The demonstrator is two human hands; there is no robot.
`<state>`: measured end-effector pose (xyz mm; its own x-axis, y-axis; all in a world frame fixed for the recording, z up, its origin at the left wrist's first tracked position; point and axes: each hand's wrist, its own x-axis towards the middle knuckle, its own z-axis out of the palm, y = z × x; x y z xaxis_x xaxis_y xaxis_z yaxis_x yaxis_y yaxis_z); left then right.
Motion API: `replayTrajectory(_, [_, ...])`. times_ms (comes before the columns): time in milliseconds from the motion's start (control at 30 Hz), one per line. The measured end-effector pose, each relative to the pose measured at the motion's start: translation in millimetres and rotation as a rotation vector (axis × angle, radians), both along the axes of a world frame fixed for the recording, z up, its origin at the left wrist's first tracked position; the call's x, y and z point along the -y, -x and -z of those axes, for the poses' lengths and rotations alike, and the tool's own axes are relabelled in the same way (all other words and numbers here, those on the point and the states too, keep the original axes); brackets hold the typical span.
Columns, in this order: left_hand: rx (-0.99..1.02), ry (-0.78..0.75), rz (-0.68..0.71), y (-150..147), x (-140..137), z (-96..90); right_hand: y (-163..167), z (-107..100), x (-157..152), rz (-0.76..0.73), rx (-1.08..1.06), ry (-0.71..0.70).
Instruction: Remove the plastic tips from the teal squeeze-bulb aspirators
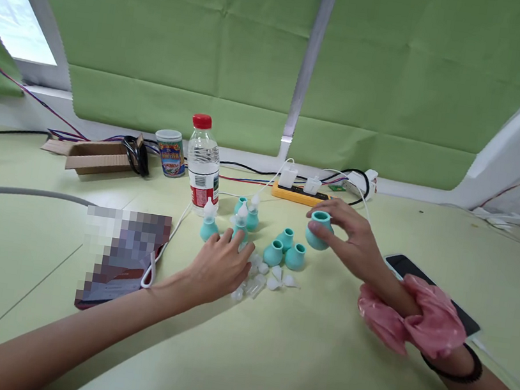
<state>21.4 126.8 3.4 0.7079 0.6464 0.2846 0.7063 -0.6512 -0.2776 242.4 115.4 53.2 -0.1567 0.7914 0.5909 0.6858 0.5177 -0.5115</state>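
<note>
My right hand (353,237) grips a turquoise squeeze bulb (318,237), its round opening facing up, raised above the table. Over a small pile of clear plastic parts (256,285) hovers my left hand (221,264), fingers bent and apart; its thumb is mostly hidden. White cone-shaped tips (276,279) lie just right of that pile. Between the hands stand three open turquoise bulbs (274,253) in a cluster. Beyond my left fingers are several more bulbs, including a bulb with a clear nozzle (209,230) fitted on top.
A water bottle (203,174) with a red cap and a printed can (170,153) stand behind. An orange power strip (299,194) with chargers lies at the back. An open cardboard box (100,158) sits left. Phones (126,273) lie beside both forearms, and cables cross the table.
</note>
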Motion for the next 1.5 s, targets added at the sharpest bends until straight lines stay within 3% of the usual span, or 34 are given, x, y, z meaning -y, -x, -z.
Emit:
replayTrajectory(67, [-0.014, 0.139, 0.005, 2.4, -1.1, -1.7, -13.6, 6.1, -16.0, 0.111, 0.02, 0.016])
replayTrajectory(133, [-0.009, 0.234, 0.013, 5.4, -2.6, -4.7, -25.0, 14.6, -29.2, 0.161, 0.079, 0.154])
replayTrajectory(267, [0.0, 0.303, 0.012, 10.4, -6.8, -12.0, -35.6, 32.7, -43.0, 0.115, 0.262, 0.42])
replayTrajectory(400, [-0.009, 0.342, 0.014, 12.3, -11.6, -13.4, -35.3, 42.0, -46.2, 0.071, 0.384, 0.455])
replayTrajectory(567, [0.041, 0.345, 0.015, 16.1, -14.8, -17.6, -34.9, 43.6, -47.8, 0.079, 0.317, 0.429])
replayTrajectory(700, [0.225, 0.345, 0.034, 20.3, -12.4, -29.8, -35.3, 42.5, -47.7, 0.059, 0.368, 0.407])
replayTrajectory(833, [0.521, 0.387, 0.104, 17.3, -4.2, -37.0, -22.8, 30.0, -32.9, 0.104, 0.226, 0.161])
replayTrajectory(900, [0.644, 0.417, 0.147, 12.8, 1.7, -35.9, -8.0, 21.1, -15.7, 0.05, 0.129, 0.024])
replayTrajectory(1033, [0.787, 0.372, 0.255, 2.6, 16.3, -25.2, 27.9, 14.3, 23.8, -0.266, 0.121, 0.124])
replayTrajectory(1233, [0.696, 0.106, 0.533, -1.0, 35.6, -13.9, 46.3, 23.3, 39.4, -0.339, 0.047, 0.181])
replayTrajectory(1367, [0.644, -0.032, 0.556, 5.2, 27.5, -23.4, 30.6, 9.6, 31.3, -0.161, 0.058, -0.034])
replayTrajectory(1500, [0.657, 0.042, 0.287, 11.0, 6.8, -29.8, -2.5, 0.8, 5.0, 0.164, 0.111, -0.161])
